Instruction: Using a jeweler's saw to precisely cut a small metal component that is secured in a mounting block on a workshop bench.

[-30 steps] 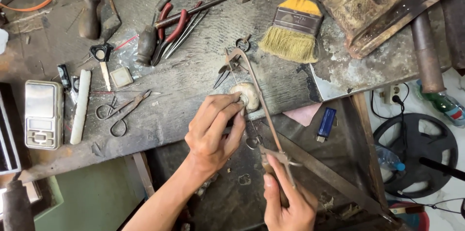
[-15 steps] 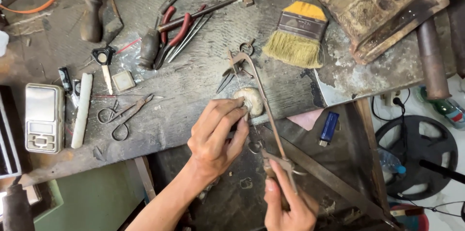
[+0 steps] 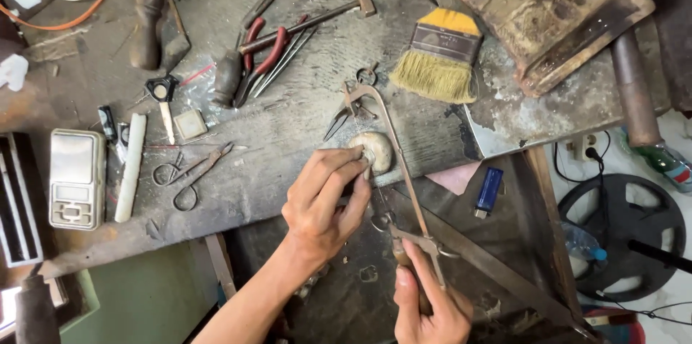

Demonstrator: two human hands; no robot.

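While the left hand point(image 3: 321, 200) pinches a small pale workpiece point(image 3: 366, 162) against the rounded wooden peg point(image 3: 375, 149) at the edge of the scarred grey desk point(image 3: 288, 135), the right hand point(image 3: 425, 308) is clenched on the handle of a thin metal-framed saw point(image 3: 393, 142), blade running up beside the peg; a yellow bristle brush point(image 3: 440, 55), red-handled pliers point(image 3: 263, 55), wire scissors point(image 3: 189, 174) and a flat silver pocket scale point(image 3: 76, 178) lie scattered behind; a blue lighter point(image 3: 489, 189) sits lower right.
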